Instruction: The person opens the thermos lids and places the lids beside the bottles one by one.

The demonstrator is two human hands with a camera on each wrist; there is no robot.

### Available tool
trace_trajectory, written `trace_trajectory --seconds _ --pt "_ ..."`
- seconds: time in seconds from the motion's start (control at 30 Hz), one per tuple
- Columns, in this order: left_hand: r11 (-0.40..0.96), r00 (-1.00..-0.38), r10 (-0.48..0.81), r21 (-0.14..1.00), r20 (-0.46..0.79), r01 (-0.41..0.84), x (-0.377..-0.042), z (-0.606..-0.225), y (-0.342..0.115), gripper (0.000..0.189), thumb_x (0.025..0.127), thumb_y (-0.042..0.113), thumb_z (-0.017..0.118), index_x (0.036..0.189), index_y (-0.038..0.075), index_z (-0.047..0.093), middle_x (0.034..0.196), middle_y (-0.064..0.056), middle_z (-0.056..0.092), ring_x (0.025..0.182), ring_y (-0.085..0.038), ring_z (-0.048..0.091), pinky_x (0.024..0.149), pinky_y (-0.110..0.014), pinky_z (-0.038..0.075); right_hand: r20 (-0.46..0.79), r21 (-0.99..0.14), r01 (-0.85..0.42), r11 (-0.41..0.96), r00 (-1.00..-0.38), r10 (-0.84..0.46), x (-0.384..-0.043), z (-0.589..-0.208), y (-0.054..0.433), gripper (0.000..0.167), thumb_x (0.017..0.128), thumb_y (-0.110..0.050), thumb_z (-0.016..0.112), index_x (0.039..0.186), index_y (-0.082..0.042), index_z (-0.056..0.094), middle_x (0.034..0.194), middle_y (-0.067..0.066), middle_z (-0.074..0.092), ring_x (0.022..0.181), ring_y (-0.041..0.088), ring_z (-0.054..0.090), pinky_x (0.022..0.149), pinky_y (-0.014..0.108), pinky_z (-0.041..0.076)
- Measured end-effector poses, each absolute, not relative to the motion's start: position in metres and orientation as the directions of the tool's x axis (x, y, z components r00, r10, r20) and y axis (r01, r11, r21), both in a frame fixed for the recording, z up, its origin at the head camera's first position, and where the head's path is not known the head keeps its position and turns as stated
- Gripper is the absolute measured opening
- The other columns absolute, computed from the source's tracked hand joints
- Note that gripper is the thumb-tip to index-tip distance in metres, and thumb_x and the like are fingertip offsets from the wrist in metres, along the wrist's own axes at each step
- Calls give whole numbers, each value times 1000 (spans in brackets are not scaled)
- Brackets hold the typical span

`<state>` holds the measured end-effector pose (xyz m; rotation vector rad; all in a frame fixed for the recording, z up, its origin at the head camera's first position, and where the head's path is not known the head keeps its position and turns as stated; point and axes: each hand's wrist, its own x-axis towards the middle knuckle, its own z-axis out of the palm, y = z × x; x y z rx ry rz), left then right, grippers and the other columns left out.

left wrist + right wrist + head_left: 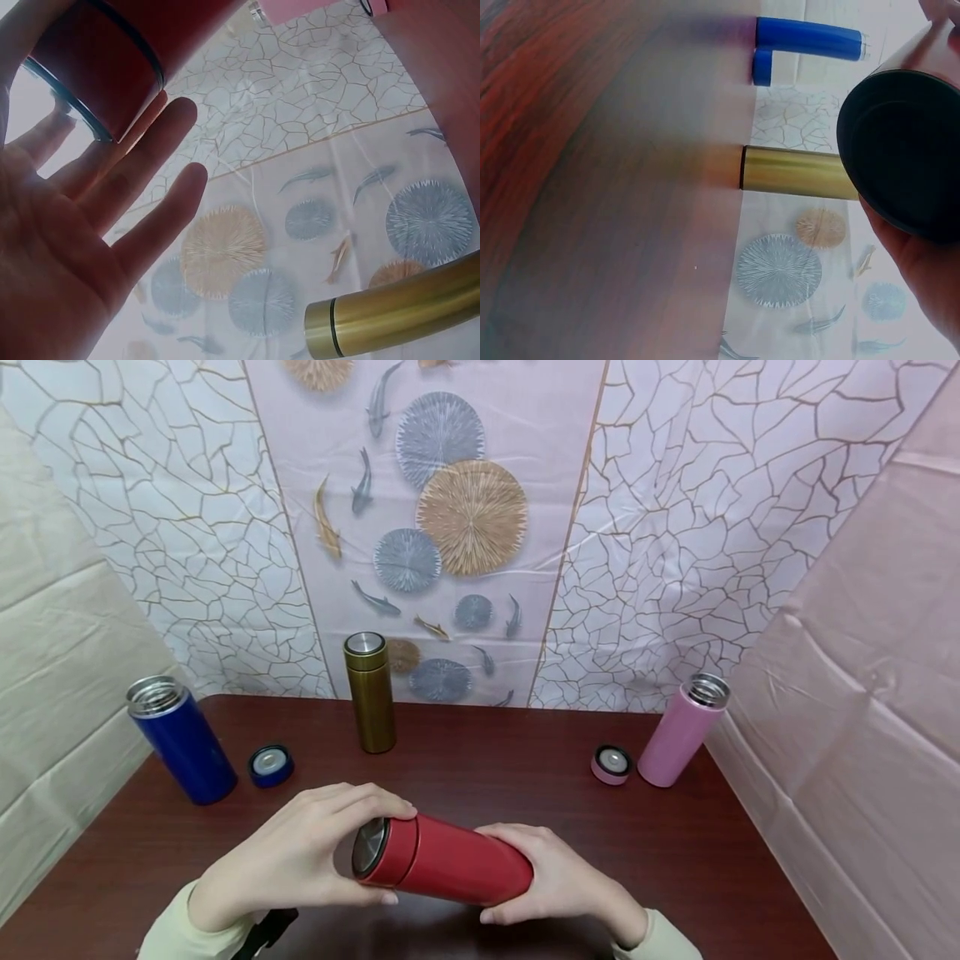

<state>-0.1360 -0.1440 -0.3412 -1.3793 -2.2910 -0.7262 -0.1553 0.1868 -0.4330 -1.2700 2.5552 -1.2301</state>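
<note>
A red thermos flask (465,864) is held tilted on its side above the front of the table, its cap (397,852) towards the left. My left hand (292,856) grips the cap end, thumb below and fingers over the top. In the left wrist view, the other fingers (142,180) extend beyond the red cap. My right hand (562,877) holds the flask near its base, the thumb on the near side. The right wrist view shows the flask's dark round base (904,154) close up. The cap sits on the flask with a thin seam between them.
An uncapped blue flask (183,743) stands at the left beside its blue cap (271,765). A capped gold flask (371,702) stands at the back. On the right, an uncapped pink flask (681,735) is next to its pink cap (611,766). Patterned cloth (660,568) hangs behind the table.
</note>
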Motion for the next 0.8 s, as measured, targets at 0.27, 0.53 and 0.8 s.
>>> trace_trajectory --seconds 0.27,0.53,0.8 --pt "554 -537 629 161 562 817 -137 -346 -140 72 68 72 79 120 26 62 102 17 67 89 0 62 78 -33 54 379 -555 -722 413 -661 -648 -155 -431 185 75 73 -54 86 139 -35 56 122 -14 64 100 4 60 77 29 54" --pt "652 -633 598 160 492 741 -138 -350 -136 72 70 79 72 117 26 61 91 19 63 80 1 57 73 -30 52 493 -418 -799 432 -599 -631 -160 -433 187 76 72 -52 87 137 -26 58 118 -9 67 93 4 61 74 24 52" --pt "506 -562 695 251 447 825 -136 -346 -140 71 83 59 76 142 27 51 130 13 58 110 -6 60 86 -36 55 480 -472 -775 421 -626 -614 -158 -433 189 75 73 -51 87 138 -28 58 120 -10 66 95 5 60 73 26 52"
